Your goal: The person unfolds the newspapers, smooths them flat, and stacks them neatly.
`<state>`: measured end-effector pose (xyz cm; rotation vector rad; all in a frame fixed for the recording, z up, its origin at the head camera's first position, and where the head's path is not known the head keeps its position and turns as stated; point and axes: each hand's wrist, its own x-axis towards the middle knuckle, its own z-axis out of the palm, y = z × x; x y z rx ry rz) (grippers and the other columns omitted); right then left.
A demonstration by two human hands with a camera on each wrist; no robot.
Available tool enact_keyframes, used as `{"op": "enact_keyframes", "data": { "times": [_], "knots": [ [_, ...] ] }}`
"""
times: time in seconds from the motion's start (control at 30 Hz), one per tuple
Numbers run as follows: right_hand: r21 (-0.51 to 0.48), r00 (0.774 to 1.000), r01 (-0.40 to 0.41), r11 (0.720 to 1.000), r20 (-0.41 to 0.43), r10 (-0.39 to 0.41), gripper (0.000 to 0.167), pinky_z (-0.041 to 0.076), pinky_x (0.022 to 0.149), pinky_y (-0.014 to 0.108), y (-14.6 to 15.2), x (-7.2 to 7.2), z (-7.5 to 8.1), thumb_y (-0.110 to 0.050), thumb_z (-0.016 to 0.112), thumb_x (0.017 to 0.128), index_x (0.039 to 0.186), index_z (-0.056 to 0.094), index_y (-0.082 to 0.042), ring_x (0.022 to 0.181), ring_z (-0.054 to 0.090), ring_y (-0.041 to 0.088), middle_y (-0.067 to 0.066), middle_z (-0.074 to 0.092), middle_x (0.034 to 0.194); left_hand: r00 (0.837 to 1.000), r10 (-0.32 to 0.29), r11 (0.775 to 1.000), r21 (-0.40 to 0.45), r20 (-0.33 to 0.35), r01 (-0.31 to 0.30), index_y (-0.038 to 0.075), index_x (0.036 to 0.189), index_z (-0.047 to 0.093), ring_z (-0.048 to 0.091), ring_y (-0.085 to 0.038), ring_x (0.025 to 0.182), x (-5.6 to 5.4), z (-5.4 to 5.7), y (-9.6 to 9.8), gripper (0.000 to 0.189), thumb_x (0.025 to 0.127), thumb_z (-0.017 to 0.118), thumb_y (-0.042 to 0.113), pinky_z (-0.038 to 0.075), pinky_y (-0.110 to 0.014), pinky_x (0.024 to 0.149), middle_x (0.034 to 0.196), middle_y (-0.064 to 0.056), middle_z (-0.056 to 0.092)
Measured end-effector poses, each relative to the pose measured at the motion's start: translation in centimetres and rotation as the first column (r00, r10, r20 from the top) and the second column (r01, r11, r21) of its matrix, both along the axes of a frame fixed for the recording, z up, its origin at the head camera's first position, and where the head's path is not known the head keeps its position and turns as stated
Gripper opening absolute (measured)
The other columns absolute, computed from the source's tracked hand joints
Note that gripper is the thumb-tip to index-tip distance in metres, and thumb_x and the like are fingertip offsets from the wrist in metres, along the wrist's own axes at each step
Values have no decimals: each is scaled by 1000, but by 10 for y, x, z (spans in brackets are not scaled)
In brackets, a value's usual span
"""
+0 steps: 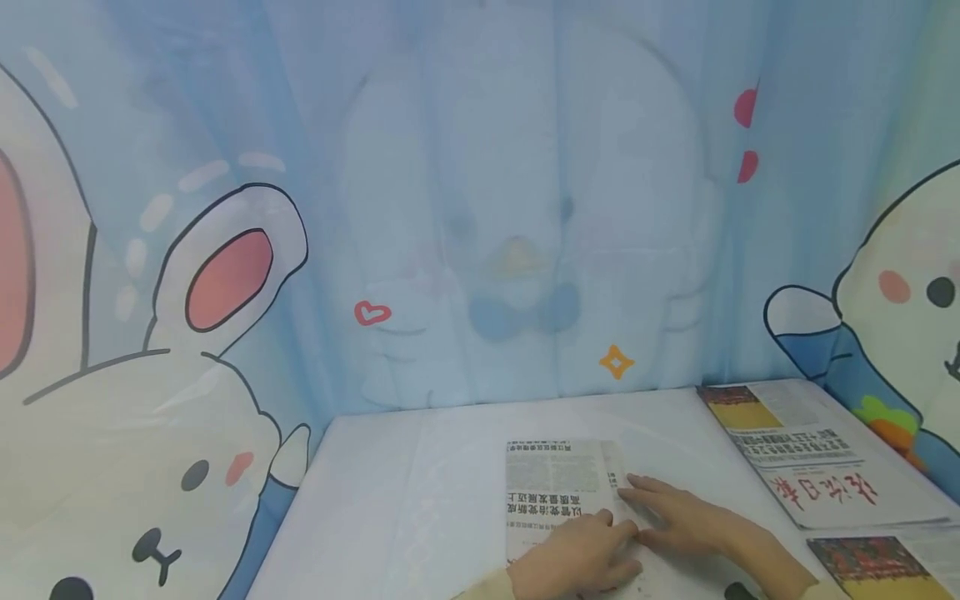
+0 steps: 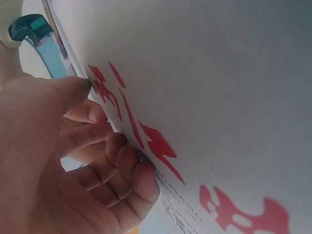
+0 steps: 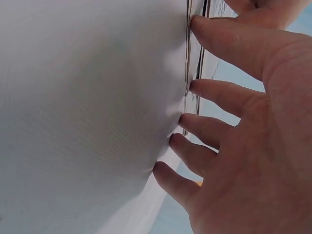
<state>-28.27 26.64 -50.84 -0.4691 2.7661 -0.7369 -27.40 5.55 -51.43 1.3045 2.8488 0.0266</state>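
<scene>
- The folded newspaper [image 1: 543,471] lies on the white bench [image 1: 397,483], toward its near side, its long sides running near to far.
- The left hand [image 1: 573,554] rests over the near part of that newspaper, pointing right, so that printed columns and dark headlines show beyond it on the far side.
- The left fingers [image 2: 146,180] are gently bent, side by side and uneven, with the thumb held away from them; in the left wrist view their tips meet a white sheet bearing red characters [image 2: 158,141]. How firmly they press is hard to judge at that slanting angle.
- The right hand [image 1: 678,521] comes in from the right, at the newspaper's right edge, its fingers pointing left.
- The right fingers [image 3: 204,124] are spread, with gaps between them. The right wrist view shows the thumb and index tips at the layered paper edges, and the other tips against the pale surface.
- In the head view, the right thumb tip and the left fingertips sit very close together near the newspaper's right side.
- Farther right, well apart from the hands, lies a newspaper with large red characters [image 1: 821,492]; another newspaper with a colour photo [image 1: 873,558] lies on its near side.
- A blue cartoon curtain [image 1: 517,167] hangs along the far side.
</scene>
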Motion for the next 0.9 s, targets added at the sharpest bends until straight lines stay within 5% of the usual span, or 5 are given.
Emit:
{"op": "enact_keyframes", "data": {
  "times": [0.13,0.33,0.63,0.9],
  "knots": [
    [11,1000,-3,1000,-1,3,67,24,114,69,1,-1,1,-47,71,87,143,54,-15,145,31,49,22,39,157,1000,15,1000,3,-18,-15,38,130,54,60,-2,81,1,1,2,41,96,53,62,47,-18,67,105,13,62],
    [1,1000,2,1000,21,-2,67,22,114,70,0,-1,3,-47,71,87,143,54,-15,145,29,51,23,37,157,997,53,999,10,48,-53,40,127,52,60,-2,82,1,-2,6,40,95,53,63,48,-21,68,106,14,62],
    [-26,999,-38,999,-18,38,64,25,112,70,0,2,0,-42,69,91,143,53,-10,144,31,52,25,39,156,986,132,991,17,101,-134,35,124,53,51,-4,67,12,5,10,47,81,71,39,43,-22,57,87,11,60],
    [-15,1000,-6,1000,-10,6,64,25,113,69,-1,2,0,-43,70,89,143,53,-12,145,31,51,23,39,156,983,162,986,-45,88,-159,32,127,55,59,-4,70,15,9,17,47,84,73,35,49,-21,64,84,10,65]
  ]
}}
